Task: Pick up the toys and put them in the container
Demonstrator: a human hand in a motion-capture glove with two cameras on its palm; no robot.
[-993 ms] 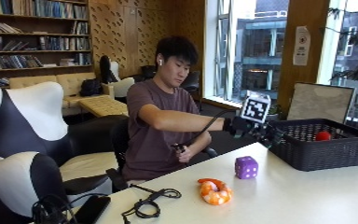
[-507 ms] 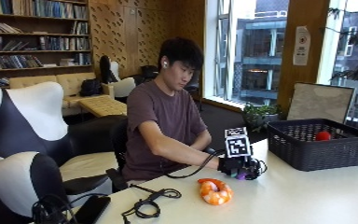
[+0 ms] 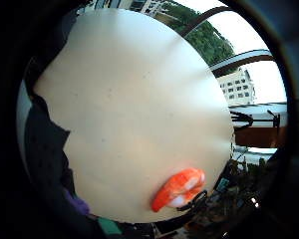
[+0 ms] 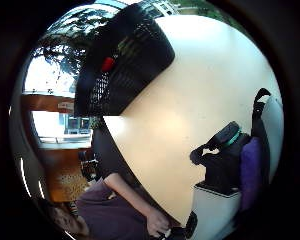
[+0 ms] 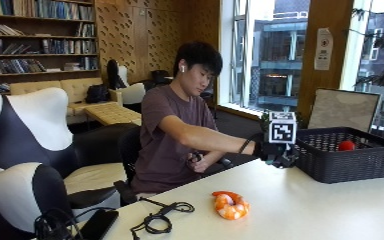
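Black mesh basket [image 5: 344,154] sits on the white worktop [image 5: 325,210] w/ 1 red ball [image 5: 346,145] inside. Gloved right hand [image 5: 276,152] is raised above the worktop just beside the basket's wall, fingers curled round 1 purple cube [image 4: 250,170]. 1 orange shrimp toy [image 5: 230,205] lies on the worktop nr the person's edge, well apart from the basket. 1 black cable [image 5: 160,220] coils close to that same edge.

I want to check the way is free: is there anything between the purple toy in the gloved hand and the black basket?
Nothing visible blocks it. The right hand holds the purple toy above the table, just beside the black basket, whose top is open. The orange toy lies nearer the person, out of the path.
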